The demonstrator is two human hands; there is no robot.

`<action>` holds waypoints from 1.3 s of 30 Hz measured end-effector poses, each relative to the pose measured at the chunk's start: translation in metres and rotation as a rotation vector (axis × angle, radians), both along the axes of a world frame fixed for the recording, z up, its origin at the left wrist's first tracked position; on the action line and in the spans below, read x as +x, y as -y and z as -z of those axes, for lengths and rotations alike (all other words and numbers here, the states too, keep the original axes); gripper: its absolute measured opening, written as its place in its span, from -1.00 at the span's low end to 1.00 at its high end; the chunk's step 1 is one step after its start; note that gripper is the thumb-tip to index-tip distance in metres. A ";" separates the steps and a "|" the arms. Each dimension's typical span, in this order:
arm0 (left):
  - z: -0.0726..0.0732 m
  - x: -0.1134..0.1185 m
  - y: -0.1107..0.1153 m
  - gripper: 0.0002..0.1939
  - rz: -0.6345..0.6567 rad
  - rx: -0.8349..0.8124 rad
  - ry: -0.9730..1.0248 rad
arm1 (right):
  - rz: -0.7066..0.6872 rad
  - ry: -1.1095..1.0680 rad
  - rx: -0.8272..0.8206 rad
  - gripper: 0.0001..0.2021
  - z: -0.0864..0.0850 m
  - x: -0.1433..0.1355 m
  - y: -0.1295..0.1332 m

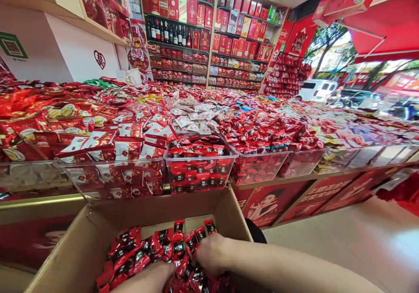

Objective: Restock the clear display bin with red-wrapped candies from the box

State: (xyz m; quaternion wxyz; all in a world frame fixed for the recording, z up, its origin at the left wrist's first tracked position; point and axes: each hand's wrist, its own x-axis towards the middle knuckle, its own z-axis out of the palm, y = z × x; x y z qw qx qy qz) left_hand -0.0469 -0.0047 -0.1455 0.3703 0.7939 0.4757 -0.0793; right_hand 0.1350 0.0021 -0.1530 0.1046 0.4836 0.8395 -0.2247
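An open cardboard box (70,245) stands before me with a heap of small wrapped candies (144,251) in red and black wrappers. My right hand (211,253) reaches in from the right, its knuckles bent and its fingertips sunk out of sight among the candies. Lower down, my left hand (157,275) also presses into the heap, its fingers covered by wrappers. Both hands touch candies; whether either grips any is hidden. Just behind the box, a clear plastic bin (201,157) holds red and black candies of the same look.
Beside that bin, another clear bin (108,164) carries white and red packets. Sweets in several more bins spread across the wide counter. Shelves (209,35) of red boxes and bottles line the back wall. Tiled floor (324,245) lies at right, and vehicles show outside.
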 end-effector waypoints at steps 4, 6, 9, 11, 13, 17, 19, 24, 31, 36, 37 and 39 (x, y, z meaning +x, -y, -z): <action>-0.023 0.000 -0.016 -0.83 -0.066 -0.040 0.185 | 0.181 -0.486 0.062 -0.83 -0.065 0.023 -0.007; -0.036 0.005 -0.021 -0.84 -0.089 -0.122 0.342 | 0.377 -0.791 -0.035 -0.78 -0.078 0.029 -0.008; -0.055 0.019 -0.022 -0.79 -0.132 -0.253 0.582 | 0.578 -1.092 -0.205 -0.74 -0.083 0.026 -0.007; -0.065 0.026 -0.020 -0.71 -0.203 -0.288 0.694 | 0.633 -1.201 -0.251 -0.73 -0.082 0.020 -0.005; -0.070 0.030 -0.019 -0.65 -0.283 -0.291 0.761 | 0.670 -1.266 -0.242 -0.72 -0.080 0.014 -0.004; -0.069 0.031 -0.018 -0.68 -0.381 -0.292 0.828 | 0.758 -1.359 -0.246 -0.73 -0.075 0.007 -0.001; -0.065 0.031 -0.017 -0.71 -0.410 -0.299 0.858 | 0.763 -1.395 -0.266 -0.75 -0.073 0.006 0.001; -0.058 0.036 -0.012 -0.67 -0.478 -0.372 0.934 | 0.771 -1.425 -0.243 -0.77 -0.067 0.007 0.001; -0.060 0.033 -0.011 -0.70 -0.453 -0.043 0.906 | 0.785 -1.483 -0.228 -0.77 -0.070 0.008 0.005; -0.063 0.026 -0.010 -0.67 -0.133 0.455 0.766 | 0.814 -1.602 -0.705 -0.73 -0.069 0.011 0.006; -0.062 0.027 -0.009 -0.66 -0.115 0.470 0.768 | 0.781 -1.628 -0.758 -0.72 -0.069 0.011 0.005; -0.061 0.031 -0.006 -0.63 -0.156 0.418 0.819 | 0.770 -1.640 -0.742 -0.71 -0.068 0.012 0.005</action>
